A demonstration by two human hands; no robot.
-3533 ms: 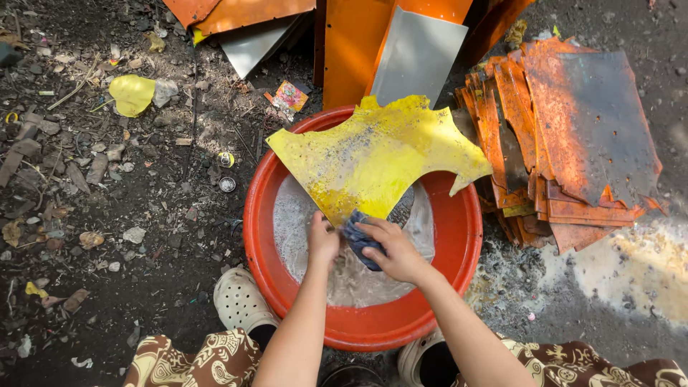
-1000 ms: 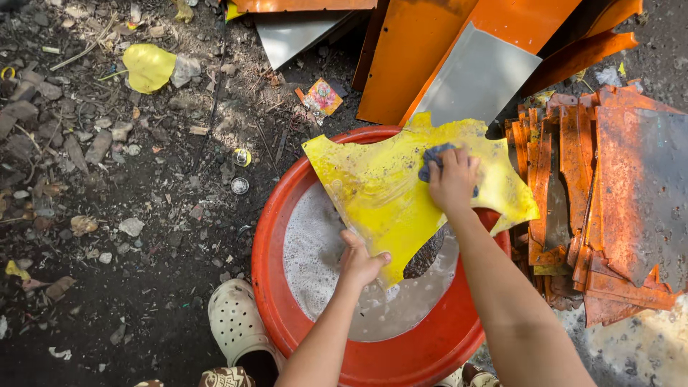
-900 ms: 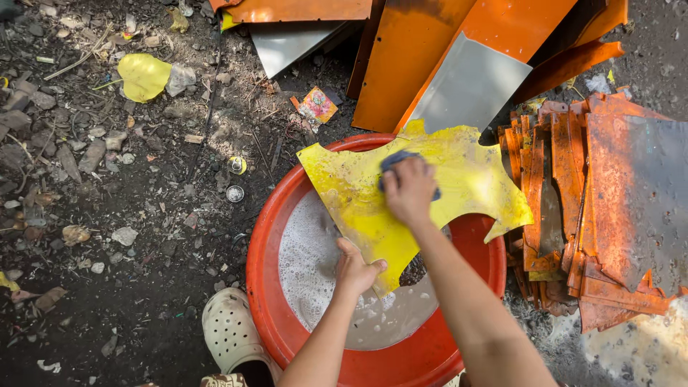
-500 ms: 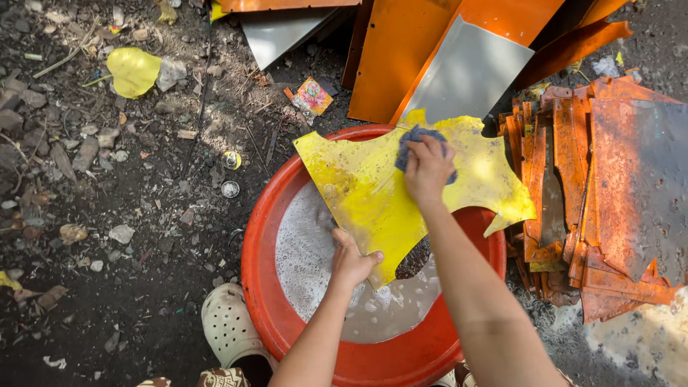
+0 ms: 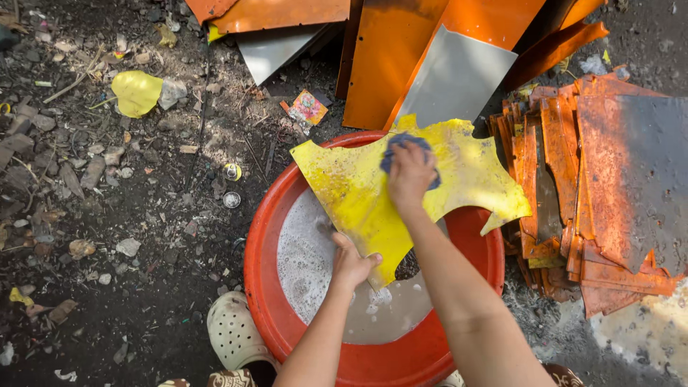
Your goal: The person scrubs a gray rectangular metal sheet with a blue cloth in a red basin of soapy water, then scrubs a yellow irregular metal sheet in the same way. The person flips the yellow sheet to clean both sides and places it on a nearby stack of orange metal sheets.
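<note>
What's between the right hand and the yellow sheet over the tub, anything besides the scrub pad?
Only the blue scrub pad: the right hand presses it flat onto the yellow sheet. The left hand grips the sheet's lower edge directly, over the soapy water in the red tub. Nothing else visible intervenes.

Yellow sheet [image 5: 373, 201], blue scrubber [image 5: 401, 140], red-orange basin [image 5: 261, 287], orange panels [image 5: 390, 64]

Sheet [image 5: 358, 193] over basin [image 5: 261, 287] (stacked plates [image 5: 609, 179] to the right).
</note>
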